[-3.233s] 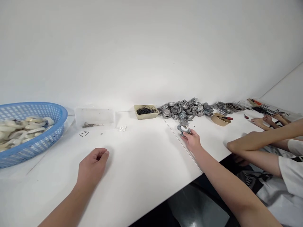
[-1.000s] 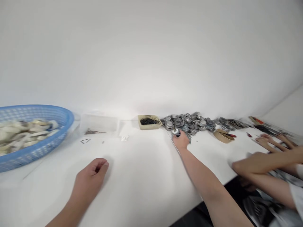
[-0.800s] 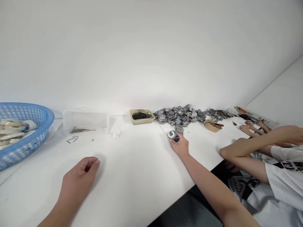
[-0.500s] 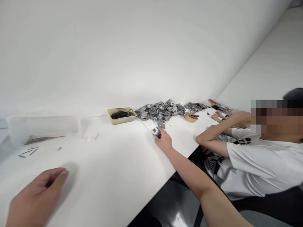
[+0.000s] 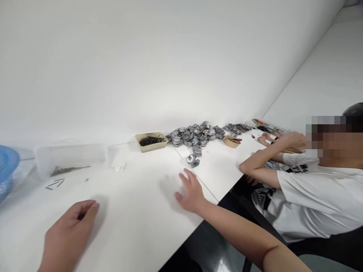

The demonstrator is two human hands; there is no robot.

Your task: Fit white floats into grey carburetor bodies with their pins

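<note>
My right hand (image 5: 191,192) is over the white table (image 5: 136,211), fingers spread and holding nothing. Just beyond its fingertips lies a small grey metal part with a round white face (image 5: 193,160), apart from the hand. It sits at the front of a heap of similar grey metal parts (image 5: 195,134) against the wall. At the lower left, my left hand (image 5: 70,230) is closed, thumb and forefinger pressed together. Whatever it may hold between the fingertips is too small or hidden to make out.
A cream tray (image 5: 154,147) holds black rings or cords. A clear bin (image 5: 70,151) with thin rods, small dark strips (image 5: 53,184), white scraps (image 5: 120,167) and a blue basin (image 5: 7,162) are left. A tan bowl (image 5: 231,142) stands right, near a seated person (image 5: 312,189).
My right hand has let go of the grey metal part, leaving it by the heap, and has drawn back with fingers spread. The left hand stays pinched. The view has shifted left.
</note>
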